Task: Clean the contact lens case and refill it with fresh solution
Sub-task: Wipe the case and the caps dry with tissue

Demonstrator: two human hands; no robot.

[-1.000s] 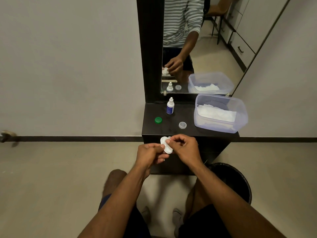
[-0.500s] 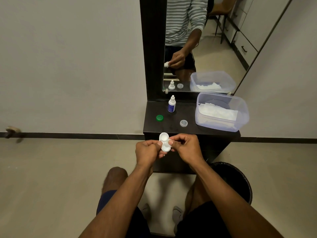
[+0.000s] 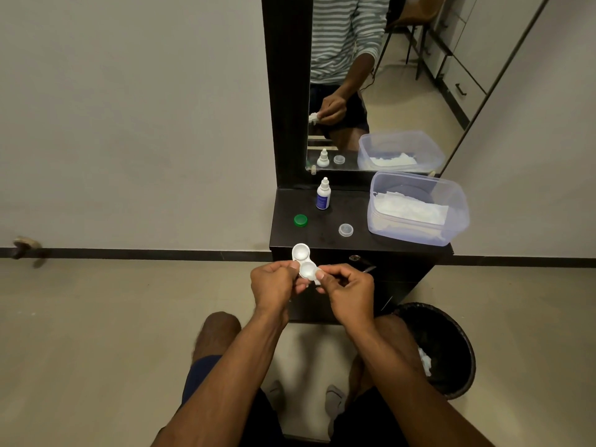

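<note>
A white contact lens case with both round wells uncovered is held just in front of the dark shelf's front edge. My left hand grips its left side. My right hand pinches a small white bit of tissue against the rim of the near well. On the shelf stand a small white solution bottle with a blue label, a green cap and a clear cap, all apart from the case.
A clear plastic container holding white tissues sits on the right of the dark shelf. A mirror rises behind it. A black bin with a used tissue stands on the floor to my right, by my knee.
The tissue that covered the case has come off the wells, which now show bare. The case has turned so one well points away from me. Both hands stay at the shelf's front edge.
</note>
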